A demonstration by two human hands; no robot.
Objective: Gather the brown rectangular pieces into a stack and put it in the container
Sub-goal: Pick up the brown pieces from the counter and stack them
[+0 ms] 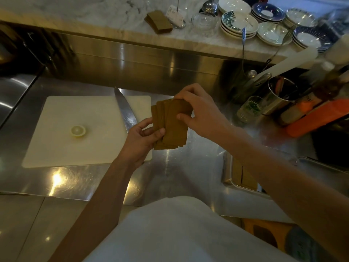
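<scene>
My left hand (145,136) grips the lower left corner of a fanned bunch of thin brown rectangular pieces (171,125), thumb pressed on the front face and fingers curled behind. My right hand (198,112) closes on the same bunch from above, fingertips hooked over the top edge and thumb flat against the front sheet. The pieces are held in the air above the steel counter (170,167), just past the right edge of the white rectangular cutting board (75,120). Their long axis runs away from me and slightly left, short edges at top and bottom, and they are splayed sideways so several left edges show in steps. How many there are I cannot count.

On the board lies a long steel knife blade (124,110), its handle end hidden behind my left hand, and a pale yellow citrus half (78,131) sits well to the left. To the right, a shallow metal tray (226,176) holds more flat brown pieces (243,176), mostly covered by my right forearm. On the marble ledge (113,17) behind lies another small brown stack (158,20), blurred.
</scene>
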